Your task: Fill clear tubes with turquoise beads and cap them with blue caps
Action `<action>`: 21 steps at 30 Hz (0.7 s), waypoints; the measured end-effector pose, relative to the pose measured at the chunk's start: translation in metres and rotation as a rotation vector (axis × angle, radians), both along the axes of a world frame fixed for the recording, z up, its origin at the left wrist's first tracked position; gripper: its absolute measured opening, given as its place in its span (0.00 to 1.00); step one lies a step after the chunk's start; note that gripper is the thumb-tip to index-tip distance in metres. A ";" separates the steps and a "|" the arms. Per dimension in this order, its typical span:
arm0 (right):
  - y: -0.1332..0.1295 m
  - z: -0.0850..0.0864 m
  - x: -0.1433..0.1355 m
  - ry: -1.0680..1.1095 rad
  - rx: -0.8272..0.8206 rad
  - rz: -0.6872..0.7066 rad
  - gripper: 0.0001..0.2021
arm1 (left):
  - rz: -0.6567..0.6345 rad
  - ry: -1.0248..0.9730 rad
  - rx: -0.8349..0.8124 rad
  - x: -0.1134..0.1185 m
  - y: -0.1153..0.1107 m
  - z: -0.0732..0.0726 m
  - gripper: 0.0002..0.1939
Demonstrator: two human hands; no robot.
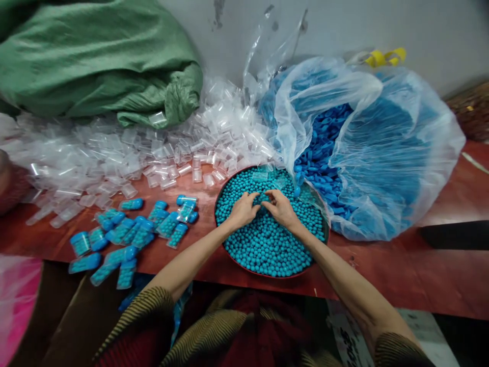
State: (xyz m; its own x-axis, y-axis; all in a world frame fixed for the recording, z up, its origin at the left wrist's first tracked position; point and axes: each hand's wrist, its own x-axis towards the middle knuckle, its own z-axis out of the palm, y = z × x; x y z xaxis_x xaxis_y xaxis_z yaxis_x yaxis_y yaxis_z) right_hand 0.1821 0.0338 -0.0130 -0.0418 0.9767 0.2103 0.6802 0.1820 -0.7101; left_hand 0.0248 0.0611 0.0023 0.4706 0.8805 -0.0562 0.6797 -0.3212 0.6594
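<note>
A round red-rimmed tray [273, 276] full of small teal balls [267, 244] stands at the table's front edge. Over the balls, my left hand [245, 208] and my right hand [280, 208] nearly meet, fingers curled around something small and dark that I cannot make out. A few clear plastic tubes [260, 175] lie on the balls near the tray's back rim. Left of the tray lie several filled tubes with blue caps [132, 204]. Empty clear tubes [196, 168] are heaped behind. An open plastic bag [397, 153] of blue caps [324, 148] sits at the right.
The red table [382, 270] runs across the view. A green sack [99, 61] rests on the tube heap at the back left. A dark flat object [454, 235] reaches in at the right edge. A yellow strip [384, 57] shows behind the bag.
</note>
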 end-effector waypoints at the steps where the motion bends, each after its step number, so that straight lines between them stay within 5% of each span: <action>1: -0.004 -0.002 0.003 0.028 -0.002 0.001 0.11 | -0.027 0.001 -0.014 0.004 0.002 -0.001 0.20; 6: -0.010 0.011 0.031 -0.143 -0.033 0.070 0.12 | -0.118 -0.073 -0.034 0.009 0.003 -0.005 0.13; 12: 0.017 0.033 0.067 -0.464 -0.058 -0.531 0.18 | -0.015 -0.131 -0.166 0.007 0.004 0.000 0.07; 16: 0.015 0.019 0.061 -0.672 -0.124 -0.392 0.12 | 0.007 -0.147 -0.185 0.001 -0.002 0.002 0.07; 21: -0.002 -0.001 0.061 -0.549 0.024 -0.386 0.11 | -0.038 -0.217 -0.262 -0.003 -0.006 -0.002 0.10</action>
State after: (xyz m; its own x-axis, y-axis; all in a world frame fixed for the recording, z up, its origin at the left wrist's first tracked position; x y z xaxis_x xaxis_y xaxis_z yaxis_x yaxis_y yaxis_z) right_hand 0.2435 0.0313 -0.0140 0.2023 0.9384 0.2802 0.9610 -0.1351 -0.2414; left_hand 0.0219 0.0547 0.0001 0.5289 0.8308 -0.1734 0.5053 -0.1441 0.8508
